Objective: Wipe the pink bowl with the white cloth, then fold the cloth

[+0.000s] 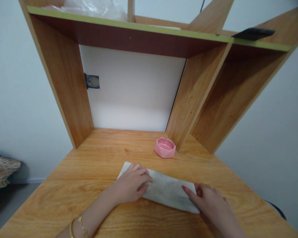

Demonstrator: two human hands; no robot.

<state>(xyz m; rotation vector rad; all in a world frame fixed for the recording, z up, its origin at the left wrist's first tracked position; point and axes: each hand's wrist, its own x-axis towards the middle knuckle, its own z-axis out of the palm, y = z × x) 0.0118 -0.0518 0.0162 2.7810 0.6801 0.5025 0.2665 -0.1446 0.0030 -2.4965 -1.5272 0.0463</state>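
Observation:
A folded light grey cloth (167,188) lies as a long strip across the wooden desk. Over its left part rests my left hand (134,181), fingers curled and thumb tucked near the lower edge, gripping the fabric. My right hand (210,201) pinches the cloth's right end, with the thumb on top and the other fingers behind the edge. The undersides of both hands' grips are partly hidden. Beyond the cloth stands a pink faceted ashtray (165,148), touched by neither hand.
The wooden desk (94,172) has upright panels (193,99) and a shelf (139,26) at the back. Clear plastic (96,8) and a dark flat object (253,33) sit on the shelf. An uncovered wall box (92,81) shows at the back left.

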